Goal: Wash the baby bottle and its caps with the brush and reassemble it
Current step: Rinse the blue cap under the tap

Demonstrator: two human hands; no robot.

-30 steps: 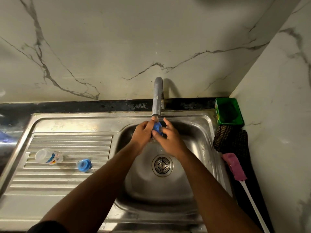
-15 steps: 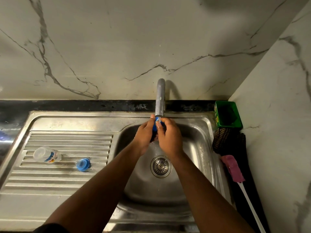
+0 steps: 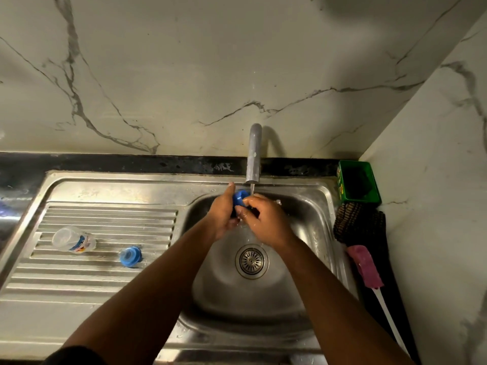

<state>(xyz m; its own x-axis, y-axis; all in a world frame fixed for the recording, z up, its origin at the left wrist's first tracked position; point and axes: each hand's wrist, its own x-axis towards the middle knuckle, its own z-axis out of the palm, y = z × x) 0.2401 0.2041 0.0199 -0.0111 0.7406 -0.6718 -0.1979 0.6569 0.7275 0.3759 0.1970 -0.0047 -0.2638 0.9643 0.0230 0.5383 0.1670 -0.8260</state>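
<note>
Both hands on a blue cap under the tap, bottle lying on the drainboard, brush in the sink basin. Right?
Not quite: the brush is not in the basin. The head view shows it lying on the dark counter to the right of the sink. The rest holds: left hand and right hand hold the blue cap under the tap, bottle on the drainboard.

Brushed steel sink (image 3: 110, 191), glossy marble wall (image 3: 184, 75), clear plastic bottle (image 3: 72, 239).

I see a dim, warm yellowish light from overhead, with glare streaks on the steel sink (image 3: 110, 191) and the tap (image 3: 253, 154) throwing a soft shadow on the marble wall (image 3: 237, 61). My wide lens bows the edges; detail is soft and corners darken.
</note>
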